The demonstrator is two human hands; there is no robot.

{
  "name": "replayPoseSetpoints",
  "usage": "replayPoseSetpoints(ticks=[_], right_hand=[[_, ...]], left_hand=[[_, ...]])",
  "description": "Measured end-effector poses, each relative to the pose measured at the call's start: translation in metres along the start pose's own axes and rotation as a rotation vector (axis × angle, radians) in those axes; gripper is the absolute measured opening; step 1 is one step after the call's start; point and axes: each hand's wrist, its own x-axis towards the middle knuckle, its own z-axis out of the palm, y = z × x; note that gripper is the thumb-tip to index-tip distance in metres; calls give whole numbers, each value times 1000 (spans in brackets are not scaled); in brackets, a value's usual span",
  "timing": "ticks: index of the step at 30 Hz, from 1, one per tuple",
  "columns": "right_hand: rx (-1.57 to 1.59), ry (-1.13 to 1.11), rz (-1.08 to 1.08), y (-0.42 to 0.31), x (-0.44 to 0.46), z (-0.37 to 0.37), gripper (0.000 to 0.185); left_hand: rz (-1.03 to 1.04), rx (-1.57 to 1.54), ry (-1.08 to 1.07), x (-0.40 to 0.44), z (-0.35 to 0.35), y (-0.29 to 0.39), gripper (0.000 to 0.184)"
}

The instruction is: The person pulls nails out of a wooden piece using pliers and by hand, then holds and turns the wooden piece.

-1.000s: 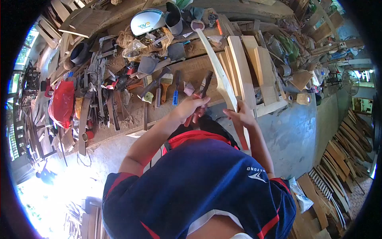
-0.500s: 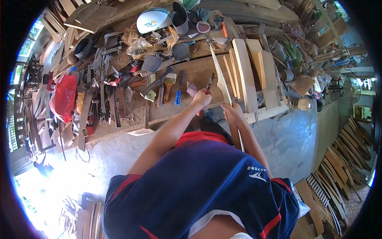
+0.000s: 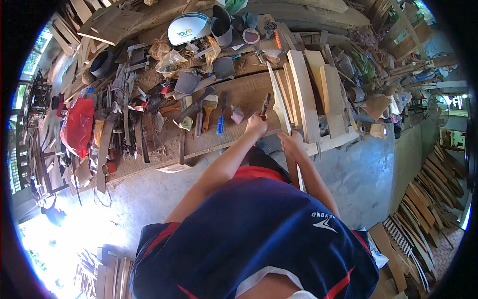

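My left hand (image 3: 257, 125) is closed around the handle of a dark-bladed tool (image 3: 266, 104), whose tip points away from me over the bench. To its right, my right hand (image 3: 293, 142) grips a long, thin, pale wooden piece (image 3: 280, 102). That piece runs from the bench down toward my body, its far end narrowing to a point. A small gap separates the tool from the wood. Left of my left hand lie a pink piece (image 3: 237, 115), a blue-handled tool (image 3: 220, 123) and a paintbrush (image 3: 209, 105).
Pale boards (image 3: 303, 94) lie on the bench to the right. A white helmet (image 3: 189, 29) and a dark cup (image 3: 221, 31) stand at the back. A red bag (image 3: 78, 128) hangs at the left. Long planks (image 3: 423, 199) line the floor at right.
My left hand has moved away from my body with the tool, which now points forward. The wooden piece has turned edge-on, and its far end has come nearer to me.
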Motion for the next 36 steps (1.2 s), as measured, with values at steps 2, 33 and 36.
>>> replayPoseSetpoints(ticks=[2, 33, 36], right_hand=[[-5, 5, 24, -7, -4, -4, 29], [924, -1282, 639, -50, -60, -70, 21], [962, -1391, 685, -45, -57, -72, 21]], left_hand=[[38, 27, 13, 0, 0, 3, 35], [823, 240, -133, -29, -107, 12, 32], [755, 212, -225, -39, -115, 19, 27]])
